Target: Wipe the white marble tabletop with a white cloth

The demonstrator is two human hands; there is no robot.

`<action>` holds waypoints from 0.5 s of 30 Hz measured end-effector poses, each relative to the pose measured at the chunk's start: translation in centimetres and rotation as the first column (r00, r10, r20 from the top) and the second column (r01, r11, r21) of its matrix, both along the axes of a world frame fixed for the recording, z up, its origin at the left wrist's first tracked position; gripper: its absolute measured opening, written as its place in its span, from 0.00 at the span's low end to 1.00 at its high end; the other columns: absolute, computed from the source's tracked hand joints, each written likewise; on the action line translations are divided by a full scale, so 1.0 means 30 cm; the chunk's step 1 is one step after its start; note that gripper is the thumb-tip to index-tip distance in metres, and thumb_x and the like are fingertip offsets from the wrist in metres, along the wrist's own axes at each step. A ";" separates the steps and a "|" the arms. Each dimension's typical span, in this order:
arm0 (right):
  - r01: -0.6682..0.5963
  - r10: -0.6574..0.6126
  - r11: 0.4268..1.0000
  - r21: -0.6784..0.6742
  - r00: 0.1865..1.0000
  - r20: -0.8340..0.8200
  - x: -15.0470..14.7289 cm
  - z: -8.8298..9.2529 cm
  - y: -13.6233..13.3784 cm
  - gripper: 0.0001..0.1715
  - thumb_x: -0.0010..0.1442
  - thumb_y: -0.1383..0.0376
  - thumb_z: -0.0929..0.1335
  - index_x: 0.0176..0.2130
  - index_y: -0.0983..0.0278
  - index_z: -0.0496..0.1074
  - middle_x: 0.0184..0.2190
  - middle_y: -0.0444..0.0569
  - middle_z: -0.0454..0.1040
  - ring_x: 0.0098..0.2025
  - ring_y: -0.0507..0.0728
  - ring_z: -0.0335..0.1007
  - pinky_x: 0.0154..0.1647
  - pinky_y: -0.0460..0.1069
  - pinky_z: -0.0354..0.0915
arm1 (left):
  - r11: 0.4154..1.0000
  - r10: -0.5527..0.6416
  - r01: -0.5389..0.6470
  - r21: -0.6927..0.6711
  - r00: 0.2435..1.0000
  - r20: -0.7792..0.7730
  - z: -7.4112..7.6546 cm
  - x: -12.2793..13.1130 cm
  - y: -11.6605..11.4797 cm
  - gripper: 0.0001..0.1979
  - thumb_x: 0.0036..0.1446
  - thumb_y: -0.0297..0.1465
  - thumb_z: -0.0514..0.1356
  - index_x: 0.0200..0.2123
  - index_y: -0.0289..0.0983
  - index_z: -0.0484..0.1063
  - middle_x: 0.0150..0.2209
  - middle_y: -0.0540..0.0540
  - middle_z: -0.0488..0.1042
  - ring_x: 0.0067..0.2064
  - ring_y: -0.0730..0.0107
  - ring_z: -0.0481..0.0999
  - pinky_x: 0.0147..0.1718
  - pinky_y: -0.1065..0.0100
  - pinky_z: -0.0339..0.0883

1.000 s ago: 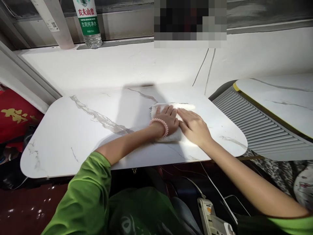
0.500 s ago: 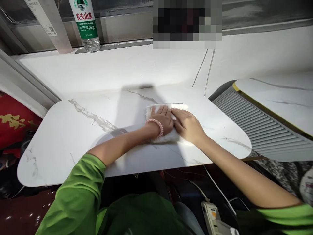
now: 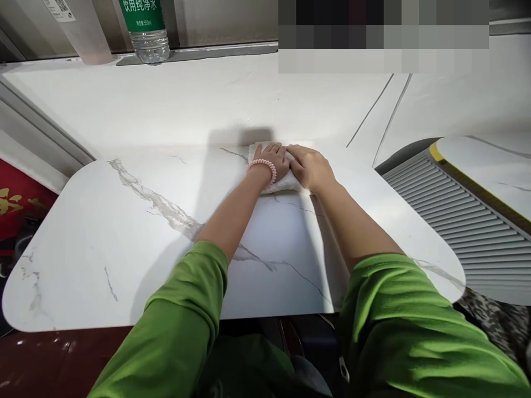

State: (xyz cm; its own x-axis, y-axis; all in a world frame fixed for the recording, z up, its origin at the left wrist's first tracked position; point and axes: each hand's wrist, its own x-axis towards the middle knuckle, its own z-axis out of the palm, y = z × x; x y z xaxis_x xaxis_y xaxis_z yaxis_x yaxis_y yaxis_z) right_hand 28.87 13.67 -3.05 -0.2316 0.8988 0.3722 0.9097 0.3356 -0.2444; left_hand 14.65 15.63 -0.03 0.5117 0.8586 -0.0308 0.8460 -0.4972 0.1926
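Observation:
A white fluffy cloth [image 3: 286,185] lies folded on the white marble-patterned table [image 3: 136,265], near its back edge by the wall. My left hand [image 3: 271,160], with a pink coiled band [image 3: 262,162] round the wrist, presses flat on the cloth's left part, fingers stretched forward. Close beside it, my right hand [image 3: 310,166] bends over the cloth's right part, fingers curled on it and thumb towards the left hand. Some of the cloth is hidden under both hands.
A water bottle [image 3: 150,44] and a frosted container [image 3: 89,36] stand on the ledge at the back left. Thin cables [image 3: 369,113] run down the white wall [image 3: 186,105]. At right is another table [image 3: 493,166] with a ribbed grey side [image 3: 448,221].
Both hands have pushed the cloth away from me, from the table's middle to near the wall. My arms reach further forward, and the view has shifted.

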 end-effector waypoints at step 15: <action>-0.047 0.043 0.999 0.028 0.989 0.140 -0.142 0.000 -0.443 0.33 0.66 0.64 0.53 0.63 0.75 0.64 0.63 0.61 0.67 0.67 0.66 0.60 0.66 0.65 0.57 | 0.999 -0.046 0.046 0.023 0.999 -0.024 0.005 -0.159 -0.453 0.29 0.70 0.31 0.39 0.70 0.26 0.50 0.72 0.37 0.48 0.73 0.57 0.46 0.70 0.48 0.38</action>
